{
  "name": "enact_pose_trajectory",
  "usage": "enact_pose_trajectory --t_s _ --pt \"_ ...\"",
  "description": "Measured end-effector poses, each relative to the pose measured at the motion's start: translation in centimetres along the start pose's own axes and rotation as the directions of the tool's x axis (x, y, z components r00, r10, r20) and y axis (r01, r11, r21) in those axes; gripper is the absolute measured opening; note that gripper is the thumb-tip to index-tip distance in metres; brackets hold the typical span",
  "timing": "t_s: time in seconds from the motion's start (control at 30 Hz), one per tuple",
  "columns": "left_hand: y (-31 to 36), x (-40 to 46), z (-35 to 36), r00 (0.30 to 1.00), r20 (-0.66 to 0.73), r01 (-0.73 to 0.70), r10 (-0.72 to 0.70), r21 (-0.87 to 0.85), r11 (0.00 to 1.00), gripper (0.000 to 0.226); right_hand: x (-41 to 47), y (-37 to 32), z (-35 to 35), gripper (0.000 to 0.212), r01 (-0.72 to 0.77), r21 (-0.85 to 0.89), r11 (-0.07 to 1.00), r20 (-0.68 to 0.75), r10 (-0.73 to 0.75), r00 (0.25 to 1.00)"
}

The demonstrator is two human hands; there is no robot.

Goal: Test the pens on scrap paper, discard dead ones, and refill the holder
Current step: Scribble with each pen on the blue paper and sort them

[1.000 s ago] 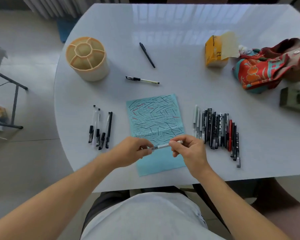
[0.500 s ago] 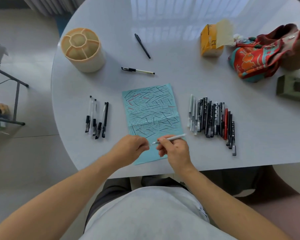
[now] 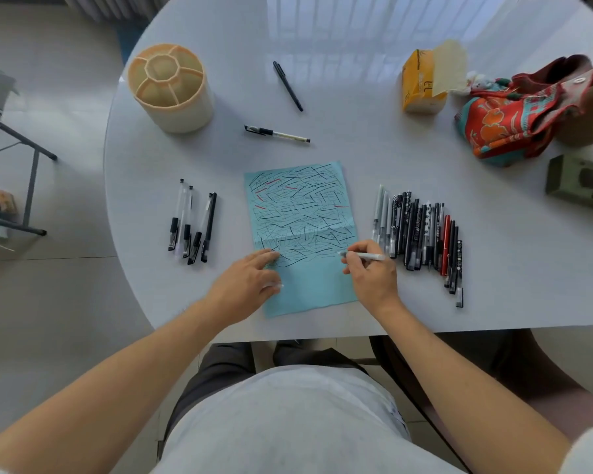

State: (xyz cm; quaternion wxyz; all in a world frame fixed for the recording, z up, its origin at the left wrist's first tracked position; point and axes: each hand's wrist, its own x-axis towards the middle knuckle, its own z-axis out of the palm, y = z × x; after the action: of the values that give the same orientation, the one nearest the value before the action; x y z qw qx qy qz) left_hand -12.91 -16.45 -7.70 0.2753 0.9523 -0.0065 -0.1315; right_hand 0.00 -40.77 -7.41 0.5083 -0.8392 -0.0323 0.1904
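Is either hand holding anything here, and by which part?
The right hand pinches a white pen along its barrel, tip toward the blue paper. The left hand presses on the paper; something pale shows under it, unclear.

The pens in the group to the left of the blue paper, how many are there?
4: they lie side by side left of the blue paper, at and, rightmost.
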Motion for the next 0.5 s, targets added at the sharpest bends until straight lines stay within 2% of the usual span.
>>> enact_pose_trajectory --t_s 0.2,0.27,0.37,0.5 --pt "0.2 0.0 -0.5 1.0 0.004 -0.001 0.001 0.0 1.0 0.021 0.5 0.7 -0.6 0.008 0.106 -0.208 0.972 0.037 -0.1 0.994" --pt "0.3 0.1 -0.7 1.0 0.012 0.017 -0.016 -0.005 1.0 0.023 0.7 0.9 -1.2 0.008 0.076 -0.241 0.968 0.004 -0.077 0.997" --pt "0.4 0.2 -0.8 0.999 0.019 0.033 -0.033 -0.015 0.999 0.026 0.6 1.1 -2.0 0.008 -0.012 -0.14 0.99 -0.033 0.008 0.999" --pt "0.9 0.6 -1.1 0.997 -0.003 0.077 -0.078 -0.071 0.994 0.026 0.0 0.0 -2.0 0.009 -0.066 0.191 0.979 -0.054 0.077 0.996"
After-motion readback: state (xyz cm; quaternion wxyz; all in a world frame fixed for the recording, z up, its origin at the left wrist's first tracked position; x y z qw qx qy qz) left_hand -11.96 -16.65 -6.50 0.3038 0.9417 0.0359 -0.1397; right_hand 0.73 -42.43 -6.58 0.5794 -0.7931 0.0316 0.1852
